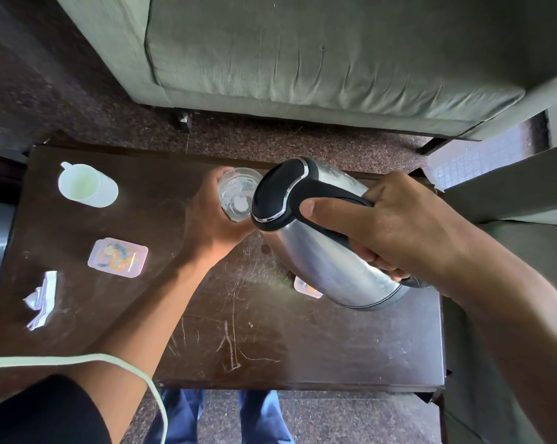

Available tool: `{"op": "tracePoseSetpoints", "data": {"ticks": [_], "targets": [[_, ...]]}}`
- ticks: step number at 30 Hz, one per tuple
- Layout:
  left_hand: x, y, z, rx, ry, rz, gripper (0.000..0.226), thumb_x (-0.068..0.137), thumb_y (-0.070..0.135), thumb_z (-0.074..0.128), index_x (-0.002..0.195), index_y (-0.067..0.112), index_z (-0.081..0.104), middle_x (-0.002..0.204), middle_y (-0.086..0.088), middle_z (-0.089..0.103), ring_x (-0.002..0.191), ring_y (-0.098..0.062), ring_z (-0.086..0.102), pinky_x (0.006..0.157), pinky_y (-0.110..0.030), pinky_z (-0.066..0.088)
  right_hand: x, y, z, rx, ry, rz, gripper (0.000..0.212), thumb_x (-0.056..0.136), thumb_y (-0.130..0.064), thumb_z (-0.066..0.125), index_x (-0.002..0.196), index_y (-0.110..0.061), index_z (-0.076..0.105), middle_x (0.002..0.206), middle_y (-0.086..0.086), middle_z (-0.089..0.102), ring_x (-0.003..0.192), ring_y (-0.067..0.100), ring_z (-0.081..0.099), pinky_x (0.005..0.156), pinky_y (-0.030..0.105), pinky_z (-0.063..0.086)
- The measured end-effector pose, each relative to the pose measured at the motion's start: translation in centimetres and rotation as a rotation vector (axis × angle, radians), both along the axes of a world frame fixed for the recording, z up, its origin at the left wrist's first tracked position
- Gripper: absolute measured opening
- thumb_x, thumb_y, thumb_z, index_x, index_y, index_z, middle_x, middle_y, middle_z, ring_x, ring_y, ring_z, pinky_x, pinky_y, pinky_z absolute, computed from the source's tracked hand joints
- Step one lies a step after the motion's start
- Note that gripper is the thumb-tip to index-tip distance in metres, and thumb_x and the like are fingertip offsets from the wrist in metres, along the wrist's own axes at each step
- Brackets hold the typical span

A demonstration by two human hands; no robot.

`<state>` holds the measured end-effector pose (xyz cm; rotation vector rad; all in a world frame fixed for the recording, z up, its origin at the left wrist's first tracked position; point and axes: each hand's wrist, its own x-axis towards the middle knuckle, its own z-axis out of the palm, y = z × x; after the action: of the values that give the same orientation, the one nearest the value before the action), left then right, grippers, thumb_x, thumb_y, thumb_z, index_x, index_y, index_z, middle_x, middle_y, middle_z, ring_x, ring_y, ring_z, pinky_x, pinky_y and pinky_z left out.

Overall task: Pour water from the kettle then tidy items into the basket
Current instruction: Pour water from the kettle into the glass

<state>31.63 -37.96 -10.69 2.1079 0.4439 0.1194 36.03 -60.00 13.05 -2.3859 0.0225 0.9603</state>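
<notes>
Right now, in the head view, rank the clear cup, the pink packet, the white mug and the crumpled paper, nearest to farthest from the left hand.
1. Clear cup: held in the left hand.
2. Pink packet: left of the hand, nearer the person.
3. White mug: far left corner of the table.
4. Crumpled paper: left edge, nearest the person.

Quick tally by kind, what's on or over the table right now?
Kettle: 1, tilted, gripped by the right hand
Glass: 1, held by the left hand
White mug: 1
Plastic packets: 2, one at left, one partly hidden under the kettle
Crumpled paper: 1
Total: 6
</notes>
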Motion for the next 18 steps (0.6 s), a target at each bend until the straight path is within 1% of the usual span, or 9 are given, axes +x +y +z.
{"op": "tracePoseSetpoints", "data": {"ticks": [3,7,12,16,18], "targets": [[-0.1,-0.1,-0.1,-0.007,0.005,0.014,0.097,0.06,0.07,0.087,0.142,0.031,0.053,0.119,0.027,0.064,0.106,0.034,0.055,0.083,0.008,0.038,-0.1,-0.2,-0.4,0.004,-0.013,-0.005,0.07,0.065,-0.081,0.065,0.044,-0.015,0.06,0.034,-0.004,0.051,0.028,0.008,0.04,0.052,0.028,0.039],[-0.2,-0.2,0.1,0.004,0.018,0.016,0.098,0.059,0.072,0.085,0.142,0.03,0.053,0.123,0.022,0.066,0.101,0.028,0.057,0.084,0.008,0.038,-0.3,-0.5,-0.8,0.026,-0.013,-0.012,0.071,0.067,-0.081,0.065,0.043,-0.014,0.059,0.033,-0.004,0.048,0.028,0.008,0.039,0.053,0.029,0.038],[-0.2,-0.3,0.4,-0.013,0.005,0.008,0.099,0.06,0.07,0.087,0.143,0.026,0.054,0.123,0.019,0.067,0.106,0.034,0.055,0.085,0.008,0.038,-0.6,-1.0,-1.5,0.058,-0.019,-0.037,0.074,0.072,-0.078,0.068,0.043,-0.011,0.055,0.032,-0.005,0.046,0.029,0.011,0.037,0.051,0.028,0.036],[-0.1,-0.2,0.7,-0.038,-0.003,0.006,0.1,0.06,0.068,0.086,0.143,0.022,0.056,0.124,0.016,0.069,0.107,0.031,0.057,0.086,0.007,0.04,-1.0,-1.4,-2.0,0.109,-0.029,-0.062,0.072,0.081,-0.071,0.071,0.047,-0.012,0.048,0.032,-0.006,0.042,0.03,0.01,0.033,0.049,0.024,0.03],[0.0,-0.1,0.9,-0.048,-0.006,0.001,0.1,0.06,0.068,0.086,0.143,0.02,0.056,0.124,0.014,0.071,0.106,0.03,0.059,0.085,0.005,0.041,-1.2,-1.7,-2.2,0.144,-0.034,-0.078,0.071,0.082,-0.069,0.072,0.048,-0.013,0.044,0.033,-0.006,0.039,0.031,0.01,0.032,0.048,0.023,0.028]]}}
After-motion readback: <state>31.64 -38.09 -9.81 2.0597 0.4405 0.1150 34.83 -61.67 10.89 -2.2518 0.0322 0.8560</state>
